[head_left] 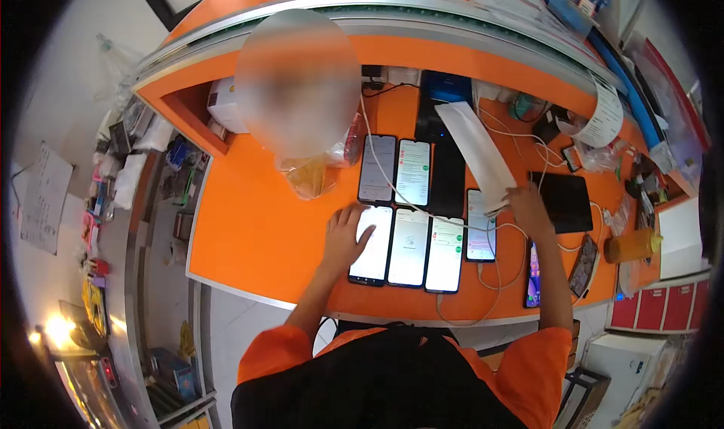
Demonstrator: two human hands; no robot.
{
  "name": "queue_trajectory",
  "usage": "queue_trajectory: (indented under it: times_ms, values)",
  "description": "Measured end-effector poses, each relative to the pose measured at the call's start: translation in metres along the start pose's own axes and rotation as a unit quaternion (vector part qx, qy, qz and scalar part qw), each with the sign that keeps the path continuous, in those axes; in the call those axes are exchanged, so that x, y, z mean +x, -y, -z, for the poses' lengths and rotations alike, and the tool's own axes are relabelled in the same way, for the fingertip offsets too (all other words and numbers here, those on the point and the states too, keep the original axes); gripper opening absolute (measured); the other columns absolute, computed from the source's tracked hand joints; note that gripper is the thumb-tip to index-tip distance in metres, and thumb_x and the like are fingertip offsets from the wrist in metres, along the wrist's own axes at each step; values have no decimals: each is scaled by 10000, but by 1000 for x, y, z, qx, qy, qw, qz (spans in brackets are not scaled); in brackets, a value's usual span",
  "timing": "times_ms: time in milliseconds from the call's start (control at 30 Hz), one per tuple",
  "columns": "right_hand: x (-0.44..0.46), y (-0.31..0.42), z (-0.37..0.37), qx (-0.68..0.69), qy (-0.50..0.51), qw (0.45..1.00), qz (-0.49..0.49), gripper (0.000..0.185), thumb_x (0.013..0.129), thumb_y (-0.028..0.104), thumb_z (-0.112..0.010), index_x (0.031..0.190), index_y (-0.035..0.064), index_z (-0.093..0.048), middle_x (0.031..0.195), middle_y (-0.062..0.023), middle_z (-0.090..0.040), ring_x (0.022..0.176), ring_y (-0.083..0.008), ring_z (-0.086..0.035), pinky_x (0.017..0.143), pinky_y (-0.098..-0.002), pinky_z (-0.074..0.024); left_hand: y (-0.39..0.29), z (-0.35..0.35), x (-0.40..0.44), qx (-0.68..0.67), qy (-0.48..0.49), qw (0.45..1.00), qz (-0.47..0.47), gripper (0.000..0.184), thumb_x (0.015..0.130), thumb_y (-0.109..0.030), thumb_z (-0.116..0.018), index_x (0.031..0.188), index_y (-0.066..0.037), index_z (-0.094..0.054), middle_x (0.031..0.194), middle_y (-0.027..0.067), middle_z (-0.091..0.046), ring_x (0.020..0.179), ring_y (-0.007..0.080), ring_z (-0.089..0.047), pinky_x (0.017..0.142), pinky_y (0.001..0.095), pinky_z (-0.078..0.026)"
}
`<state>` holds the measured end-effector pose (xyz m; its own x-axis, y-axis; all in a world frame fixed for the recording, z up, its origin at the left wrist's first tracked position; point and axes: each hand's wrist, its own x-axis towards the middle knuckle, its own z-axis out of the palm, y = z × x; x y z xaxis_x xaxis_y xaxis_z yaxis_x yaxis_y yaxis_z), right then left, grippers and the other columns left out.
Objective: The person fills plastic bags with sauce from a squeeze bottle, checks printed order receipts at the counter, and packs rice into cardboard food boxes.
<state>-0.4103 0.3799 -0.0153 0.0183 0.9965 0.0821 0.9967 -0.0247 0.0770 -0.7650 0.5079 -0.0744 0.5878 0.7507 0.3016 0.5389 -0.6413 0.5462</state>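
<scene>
My left hand (345, 240) lies with its fingers spread at the left edge of a lit white-screen smartphone (371, 249), thumb over the screen. To its right are a second lit phone (409, 246) and a third phone (445, 254) with green marks on screen. Behind them lie a dimmer phone (377, 169) and a bright phone (414, 174). My right hand (528, 210) is closed on the near end of a long white strip, seemingly paper (477, 156), that slants away to the upper left. Below that hand is another lit phone (480, 229), with white cables crossing it.
The orange desk (249, 210) has a raised shelf (422, 44) along its back. On the right are a black flat item (562, 201), a phone with a purple screen (532, 274), a dark phone (583, 267) and a yellow bottle (632, 246). A plastic bag (305, 176) lies at back left.
</scene>
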Motion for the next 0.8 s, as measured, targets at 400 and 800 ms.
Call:
queue_trajectory:
  times_ms: [400, 800]
  values:
    - [-28, -27, 60, 49, 285, 955, -60, 269, 749, 235, -593, 636, -7, -568, 644, -152, -572, 703, -305, -572, 641, -390, -445, -21, -3, 97, -142, 17, 976, -167, 226, 746, -159, -585, 947, -68, -541, 1013, 106, -541, 955, 288, -493, 824, 360, -375]
    - [62, 151, 123, 580, -351, 731, 72, 556, 690, -2, -656, 1153, 9, -348, 880, -153, -608, 809, -192, -595, 736, -311, -482, -150, 116, 156, -520, -130, 823, -185, 582, 676, 42, -637, 1147, -17, -300, 902, 73, -550, 844, 168, -548, 660, 231, -440]
